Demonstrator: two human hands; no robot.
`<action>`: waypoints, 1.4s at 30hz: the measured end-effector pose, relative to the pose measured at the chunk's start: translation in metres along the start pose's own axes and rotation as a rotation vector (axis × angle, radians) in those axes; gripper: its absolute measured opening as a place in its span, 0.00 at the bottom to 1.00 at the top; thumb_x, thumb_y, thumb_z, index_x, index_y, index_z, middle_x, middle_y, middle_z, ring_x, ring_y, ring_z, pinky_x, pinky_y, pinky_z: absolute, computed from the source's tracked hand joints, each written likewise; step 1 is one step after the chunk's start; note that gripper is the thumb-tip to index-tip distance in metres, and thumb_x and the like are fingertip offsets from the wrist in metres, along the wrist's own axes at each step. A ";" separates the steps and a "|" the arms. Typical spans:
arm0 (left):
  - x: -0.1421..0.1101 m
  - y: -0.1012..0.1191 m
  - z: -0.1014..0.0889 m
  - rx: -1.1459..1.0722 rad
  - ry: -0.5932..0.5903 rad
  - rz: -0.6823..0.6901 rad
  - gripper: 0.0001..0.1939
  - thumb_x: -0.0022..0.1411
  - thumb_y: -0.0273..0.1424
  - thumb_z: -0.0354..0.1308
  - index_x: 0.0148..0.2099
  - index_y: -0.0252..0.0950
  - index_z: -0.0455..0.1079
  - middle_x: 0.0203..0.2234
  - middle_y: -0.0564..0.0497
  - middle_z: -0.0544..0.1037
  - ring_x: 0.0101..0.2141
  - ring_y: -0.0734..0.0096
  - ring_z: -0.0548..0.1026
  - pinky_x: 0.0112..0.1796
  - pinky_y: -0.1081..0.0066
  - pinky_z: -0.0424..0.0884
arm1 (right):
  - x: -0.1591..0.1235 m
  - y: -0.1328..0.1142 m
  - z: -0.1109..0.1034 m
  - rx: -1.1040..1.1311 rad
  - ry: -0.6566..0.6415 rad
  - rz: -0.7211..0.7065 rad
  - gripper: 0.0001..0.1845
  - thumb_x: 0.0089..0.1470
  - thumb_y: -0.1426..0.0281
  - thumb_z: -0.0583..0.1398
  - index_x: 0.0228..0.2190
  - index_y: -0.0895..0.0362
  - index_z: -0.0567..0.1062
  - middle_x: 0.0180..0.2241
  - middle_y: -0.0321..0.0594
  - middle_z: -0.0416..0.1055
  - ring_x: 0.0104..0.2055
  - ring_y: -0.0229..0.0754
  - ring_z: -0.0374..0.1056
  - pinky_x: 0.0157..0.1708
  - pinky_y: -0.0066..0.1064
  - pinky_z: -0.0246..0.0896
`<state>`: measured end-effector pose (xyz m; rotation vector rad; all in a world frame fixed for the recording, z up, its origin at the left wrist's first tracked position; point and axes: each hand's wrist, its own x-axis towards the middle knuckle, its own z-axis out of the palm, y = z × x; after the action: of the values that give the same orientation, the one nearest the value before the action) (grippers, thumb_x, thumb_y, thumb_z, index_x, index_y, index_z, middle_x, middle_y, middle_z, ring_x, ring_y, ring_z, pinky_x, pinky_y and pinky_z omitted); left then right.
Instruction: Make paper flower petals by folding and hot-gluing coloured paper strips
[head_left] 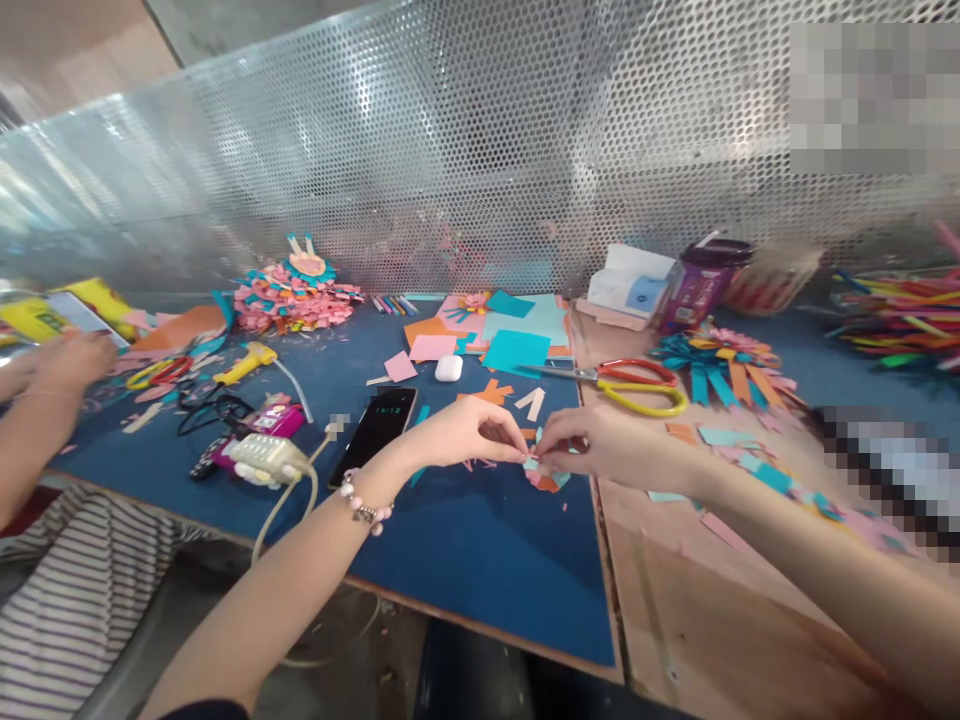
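Note:
Near the front middle of the blue table, my left hand (480, 430), with a beaded bracelet on its wrist, pinches the left edge of a small paper piece (546, 480) in orange, pink and light blue. Fingers closed, my right hand (581, 440) grips the same piece from the right, so its exact shape is partly hidden. Orange paper strips (493, 392) and pale strips (531, 403) lie just beyond my fingers. A phone (379, 425) rests left of my left hand. Scissors (637, 385) with red and yellow handles lie behind my right hand.
Behind stand stacked coloured sheets (525, 325), a white earbud case (449, 368), a pink paper model (296, 295) and a purple cup (705, 280). At left are a yellow glue gun (247, 363), a power strip (270, 458) and another person's hand (82, 355). A perforated metal panel (480, 150) closes the back.

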<state>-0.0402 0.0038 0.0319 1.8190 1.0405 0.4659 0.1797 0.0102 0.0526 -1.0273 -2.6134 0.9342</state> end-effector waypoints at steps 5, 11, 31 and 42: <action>0.000 0.001 -0.001 0.040 -0.021 -0.026 0.15 0.52 0.41 0.63 0.36 0.35 0.75 0.29 0.49 0.78 0.29 0.71 0.75 0.25 0.76 0.67 | -0.002 0.003 -0.002 -0.026 -0.023 -0.001 0.11 0.51 0.70 0.56 0.33 0.55 0.79 0.33 0.37 0.76 0.33 0.38 0.69 0.31 0.27 0.60; 0.000 0.002 -0.002 0.058 -0.033 -0.024 0.17 0.52 0.43 0.62 0.37 0.35 0.74 0.31 0.47 0.78 0.32 0.69 0.75 0.28 0.73 0.69 | -0.002 0.006 -0.005 -0.027 -0.067 -0.012 0.11 0.51 0.69 0.56 0.34 0.56 0.79 0.34 0.39 0.76 0.33 0.39 0.69 0.31 0.28 0.60; 0.006 -0.004 0.002 -0.044 0.209 0.108 0.10 0.54 0.33 0.62 0.38 0.33 0.75 0.33 0.46 0.80 0.34 0.69 0.76 0.37 0.69 0.71 | 0.004 0.012 0.006 0.148 0.271 -0.070 0.11 0.53 0.66 0.56 0.32 0.55 0.78 0.31 0.35 0.76 0.30 0.37 0.68 0.29 0.27 0.58; 0.006 0.000 0.007 0.014 0.445 0.128 0.08 0.54 0.33 0.61 0.35 0.34 0.75 0.32 0.48 0.79 0.32 0.70 0.74 0.35 0.71 0.69 | 0.011 0.010 0.017 0.147 0.519 -0.099 0.11 0.54 0.66 0.57 0.33 0.56 0.77 0.34 0.40 0.73 0.33 0.38 0.66 0.30 0.31 0.58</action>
<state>-0.0317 0.0047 0.0278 1.8447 1.2252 0.9750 0.1708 0.0145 0.0327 -0.9405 -2.1138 0.7072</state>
